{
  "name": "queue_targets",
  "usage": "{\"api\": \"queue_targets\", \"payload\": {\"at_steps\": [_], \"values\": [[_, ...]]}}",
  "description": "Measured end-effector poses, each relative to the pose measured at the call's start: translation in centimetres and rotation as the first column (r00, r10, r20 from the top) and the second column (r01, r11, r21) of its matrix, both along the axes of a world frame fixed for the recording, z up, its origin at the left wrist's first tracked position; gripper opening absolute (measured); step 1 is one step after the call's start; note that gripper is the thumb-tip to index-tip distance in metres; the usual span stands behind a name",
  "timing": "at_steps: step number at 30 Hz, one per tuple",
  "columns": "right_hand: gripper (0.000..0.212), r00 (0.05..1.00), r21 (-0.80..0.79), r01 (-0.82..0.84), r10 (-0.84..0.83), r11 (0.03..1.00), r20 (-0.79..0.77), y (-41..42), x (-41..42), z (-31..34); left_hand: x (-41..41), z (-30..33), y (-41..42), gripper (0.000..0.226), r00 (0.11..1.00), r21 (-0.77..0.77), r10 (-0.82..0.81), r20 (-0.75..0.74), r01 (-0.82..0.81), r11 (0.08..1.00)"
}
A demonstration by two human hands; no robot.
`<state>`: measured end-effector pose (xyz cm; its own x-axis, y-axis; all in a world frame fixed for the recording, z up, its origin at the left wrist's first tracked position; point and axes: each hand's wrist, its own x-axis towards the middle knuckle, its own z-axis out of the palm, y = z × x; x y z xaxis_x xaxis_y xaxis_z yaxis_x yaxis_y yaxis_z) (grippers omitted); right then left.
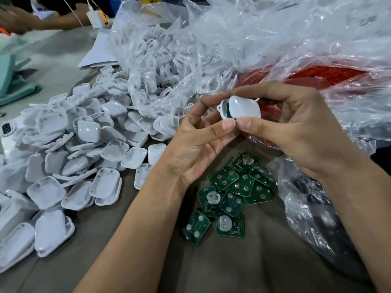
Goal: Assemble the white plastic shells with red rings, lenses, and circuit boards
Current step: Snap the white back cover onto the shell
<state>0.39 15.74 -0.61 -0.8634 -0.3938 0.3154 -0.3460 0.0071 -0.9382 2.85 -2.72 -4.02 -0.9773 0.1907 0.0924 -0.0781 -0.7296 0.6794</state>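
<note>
Both the left hand (196,140) and right hand (296,132) pinch one rounded white plastic shell (243,107); green square circuit boards (230,193) lie scattered below.

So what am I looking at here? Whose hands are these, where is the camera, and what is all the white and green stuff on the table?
There is no machine: a person is working bare-handed, and the one picture comes from a camera worn on their head, looking down. The left hand and right hand together pinch a white plastic shell, with something green showing in the gap between its halves. On the grey table lies a heap of white shells to the left and a small pile of green circuit boards just below the hands. Behind are clear plastic bags: one with more white parts, one with red parts. Another person's arm shows at the top left.
</note>
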Motion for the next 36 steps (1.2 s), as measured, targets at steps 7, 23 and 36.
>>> {"api": "queue_targets", "payload": {"at_steps": [7, 23, 36], "values": [[0.046, 0.988, -0.109, -0.055, 0.070, 0.993, 0.139, -0.3, 0.3, 0.1, 0.1, 0.1, 0.1, 0.042, 0.999, 0.018, -0.036, -0.003, 0.036, 0.999], [0.030, 0.945, -0.202, -0.012, 0.077, 0.979, 0.319, -1.7, 0.5, -1.3, -0.1, -0.1, 1.1, 0.043, 0.987, -0.030, 0.153, -0.044, -0.155, 0.988], [0.041, 0.952, -0.101, -0.027, 0.056, 0.995, 0.299, -0.5, 0.0, -0.4, -0.5, -0.6, 0.7, 0.041, 0.985, -0.140, 0.163, -0.059, -0.170, 0.975]]}}
